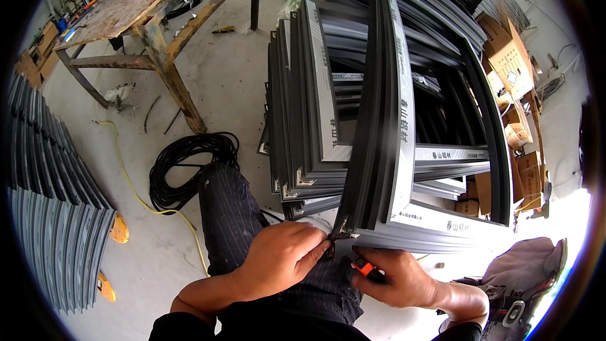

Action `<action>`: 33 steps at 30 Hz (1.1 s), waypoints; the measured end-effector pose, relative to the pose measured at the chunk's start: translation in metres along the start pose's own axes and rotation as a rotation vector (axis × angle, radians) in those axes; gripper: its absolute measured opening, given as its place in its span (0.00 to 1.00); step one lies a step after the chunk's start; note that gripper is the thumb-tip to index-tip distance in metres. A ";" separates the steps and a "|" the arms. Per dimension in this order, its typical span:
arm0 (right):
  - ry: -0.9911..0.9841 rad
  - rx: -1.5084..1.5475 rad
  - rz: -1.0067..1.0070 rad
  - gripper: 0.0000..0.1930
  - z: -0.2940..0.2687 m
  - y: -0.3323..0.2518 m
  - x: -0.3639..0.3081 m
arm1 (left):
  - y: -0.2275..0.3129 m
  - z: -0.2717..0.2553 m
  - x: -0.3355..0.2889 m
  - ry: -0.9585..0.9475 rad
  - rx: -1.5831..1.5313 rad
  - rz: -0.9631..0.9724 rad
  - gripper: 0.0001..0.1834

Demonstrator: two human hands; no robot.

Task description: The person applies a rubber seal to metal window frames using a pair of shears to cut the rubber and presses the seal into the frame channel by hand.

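Observation:
A dark grey metal window frame (398,151), faced with white printed film, leans upright over a stack of similar frames. My left hand (283,260) is closed at its near lower corner, thumb and forefinger pinching a thin black strip (329,247). Just right of that corner, under the bottom rail, my right hand (399,276) is wrapped round a small hand tool (367,269) with an orange and black handle. My palm and fingers hide its working end, so its exact kind does not show.
The frame stack (309,88) stands ahead. A coil of black strip (183,170) and a yellow cable (129,180) lie on the floor to the left. Bundled grey profiles (57,227) are far left, a wooden table (139,6) behind, cardboard boxes (508,57) and a bag (521,275) right.

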State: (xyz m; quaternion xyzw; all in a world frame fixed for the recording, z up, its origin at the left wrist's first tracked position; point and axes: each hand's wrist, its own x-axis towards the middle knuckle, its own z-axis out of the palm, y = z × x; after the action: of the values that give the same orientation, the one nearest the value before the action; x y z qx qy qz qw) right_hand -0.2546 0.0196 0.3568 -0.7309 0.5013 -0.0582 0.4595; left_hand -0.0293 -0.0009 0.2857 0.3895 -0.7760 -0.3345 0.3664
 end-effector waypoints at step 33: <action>0.050 0.080 0.053 0.15 0.051 0.065 -0.049 | 0.000 0.005 -0.006 -0.073 -0.399 -0.272 0.08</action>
State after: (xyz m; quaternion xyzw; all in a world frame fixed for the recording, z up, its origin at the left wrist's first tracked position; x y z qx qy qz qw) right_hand -0.2951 0.0839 0.2987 -0.6968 0.5289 -0.0844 0.4772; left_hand -0.0308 0.0059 0.2815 0.3978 -0.6476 -0.5413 0.3596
